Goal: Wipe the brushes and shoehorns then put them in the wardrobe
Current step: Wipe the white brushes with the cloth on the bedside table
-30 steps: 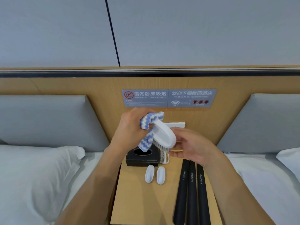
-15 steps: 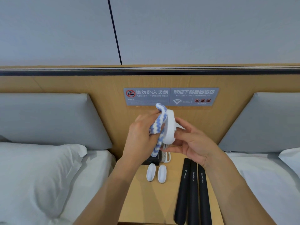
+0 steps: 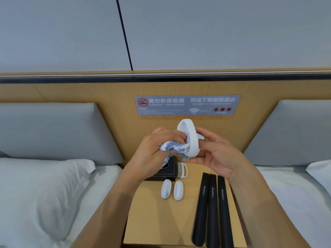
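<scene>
My right hand (image 3: 215,154) holds a white oval brush (image 3: 189,138) upright above the wooden nightstand (image 3: 154,221), bristles facing down and away. My left hand (image 3: 154,149) grips a blue-and-white striped cloth (image 3: 174,148) and presses it against the brush's side. On the nightstand lie two small white brushes (image 3: 172,189) side by side, another white brush with a loop handle (image 3: 181,170) behind them, and three long black shoehorns (image 3: 212,208) in a row at the right.
A black tissue box (image 3: 167,171) sits at the back of the nightstand, partly hidden by my left wrist. Beds with white pillows (image 3: 35,190) flank the nightstand on both sides. A wooden headboard panel with a grey sign (image 3: 187,105) rises behind.
Both hands have kept the brush raised while turning it; the cloth has slid from the brush's upper edge down its left side.
</scene>
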Demonstrator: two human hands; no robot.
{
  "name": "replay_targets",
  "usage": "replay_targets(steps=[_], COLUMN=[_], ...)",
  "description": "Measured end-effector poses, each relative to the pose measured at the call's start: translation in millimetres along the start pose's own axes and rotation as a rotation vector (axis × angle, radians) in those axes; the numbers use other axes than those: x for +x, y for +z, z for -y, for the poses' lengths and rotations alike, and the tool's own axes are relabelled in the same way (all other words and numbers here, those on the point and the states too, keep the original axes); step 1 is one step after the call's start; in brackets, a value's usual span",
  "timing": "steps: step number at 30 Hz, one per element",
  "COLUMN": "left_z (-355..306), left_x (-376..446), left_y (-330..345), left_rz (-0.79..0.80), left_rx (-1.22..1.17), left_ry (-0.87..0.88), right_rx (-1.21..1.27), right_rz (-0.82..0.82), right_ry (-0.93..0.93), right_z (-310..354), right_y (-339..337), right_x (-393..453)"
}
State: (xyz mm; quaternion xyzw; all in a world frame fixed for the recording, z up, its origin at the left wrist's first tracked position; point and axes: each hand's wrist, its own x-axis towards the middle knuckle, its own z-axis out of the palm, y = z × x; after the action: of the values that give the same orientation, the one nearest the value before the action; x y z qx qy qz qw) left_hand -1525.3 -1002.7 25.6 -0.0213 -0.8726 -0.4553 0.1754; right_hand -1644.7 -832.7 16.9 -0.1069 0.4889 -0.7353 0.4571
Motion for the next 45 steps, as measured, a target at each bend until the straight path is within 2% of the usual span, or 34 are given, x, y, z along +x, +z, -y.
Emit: replay_targets(steps=[2, 5, 9, 11, 15, 20, 26, 28, 32, 36, 41, 45], left_z=[-3.2, -3.3, 1.7, 1.0, -2.7, -8.5, -14.3, -14.4, -15.2, -15.9, -19.5, -21.4], left_x=[1.1, 3.0, 5.8, 5.6, 2.6, -5.4, -15.9, -15.9, -12.4, -8.7, -5.9, -5.0], left_y=[-2.7, -1.8, 6.2, 17.3, 32.0, 27.1, 6.7, 5.3, 15.0, 23.0, 24.8, 24.4], left_rz=[-0.007, -0.038, -0.15, -0.185, -0.157, 0.009, 0.155, 0.119, -0.081, -0.238, -0.336, -0.353], left_rx=[0.04, 0.255, 0.522, 0.559, 0.461, 0.361, 0.095, 0.074, 0.174, 0.134, 0.074, 0.042], left_ry=[0.115, 0.247, 0.208, 0.156, 0.028, -0.051, -0.09, -0.095, -0.079, -0.106, -0.131, -0.163], right_rx=[-0.016, -0.06, -0.066, -0.037, 0.027, 0.071, 0.05, 0.052, 0.095, 0.086, 0.093, 0.14], right_rz=[0.001, 0.008, 0.011, -0.042, -0.143, -0.235, -0.208, -0.209, -0.211, -0.2, -0.171, -0.148], right_ry=[0.004, -0.005, -0.015, -0.055, -0.104, -0.045, -0.033, -0.05, -0.068, -0.081, -0.115, -0.132], right_z=[0.2, 1.3, -1.4, -1.8, -7.4, -16.6, -18.7, -18.9, -18.0, -19.4, -25.8, -27.2], right_y=[0.7, 3.1, 9.9, 12.8, 18.4, 18.7, 16.9, 19.5, 25.2, 29.1, 28.7, 26.6], right_x=[-0.5, -1.9, 0.6, 2.9, 3.8, 3.5, -0.9, -1.0, 0.3, 0.9, 1.0, 1.5])
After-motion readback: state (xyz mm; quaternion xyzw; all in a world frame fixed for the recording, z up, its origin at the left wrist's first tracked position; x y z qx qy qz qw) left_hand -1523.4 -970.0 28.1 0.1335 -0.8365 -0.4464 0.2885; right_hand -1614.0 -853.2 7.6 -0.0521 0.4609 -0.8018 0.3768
